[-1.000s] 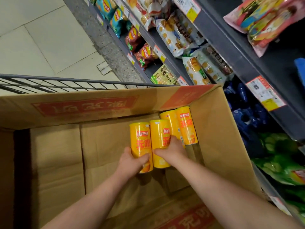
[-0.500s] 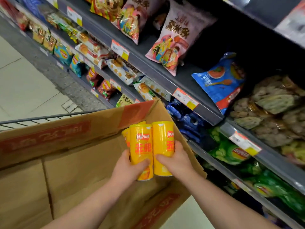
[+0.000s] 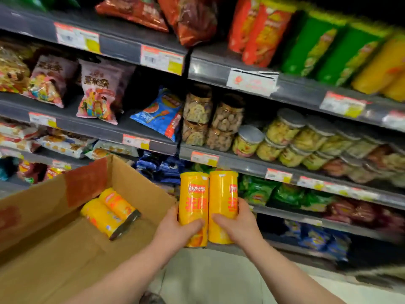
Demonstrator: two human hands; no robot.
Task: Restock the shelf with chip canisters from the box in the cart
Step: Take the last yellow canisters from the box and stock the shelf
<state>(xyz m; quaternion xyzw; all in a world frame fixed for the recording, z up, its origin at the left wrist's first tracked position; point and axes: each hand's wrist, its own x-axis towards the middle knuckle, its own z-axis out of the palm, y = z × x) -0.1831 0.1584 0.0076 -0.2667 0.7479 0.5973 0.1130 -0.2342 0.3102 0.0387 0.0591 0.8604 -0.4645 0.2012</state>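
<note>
While both forearms reach in from the bottom of the head view, the left hand point(image 3: 175, 230) is wrapped closely round the lower half of the left canister point(image 3: 194, 200), with its thumb laid across the front and its fingers curled round the far side. The right hand point(image 3: 240, 224) grips the lower half of the right canister point(image 3: 222, 194) in the same way, thumb in front and fingers round the outer side. The two held canisters stand upright and touch side by side. Both are bright yellow with yellow lids up, a red oval logo and orange lettering on the front. They are held in the air just to the right of the near corner of the cardboard box point(image 3: 131, 178) and in front of the lower tiers of the shelf point(image 3: 306, 93). Inside the box, two spare canisters point(image 3: 109, 213) of the same yellow lie on their sides, touching each other near the right wall, dark ends towards the camera. On the top right tier stands a blurred row of shelved canisters point(image 3: 317, 44) in red, green and yellow. One tier below them sit clear snack jars point(image 3: 285, 137), and price tags point(image 3: 162, 60) line the shelf edges.
</note>
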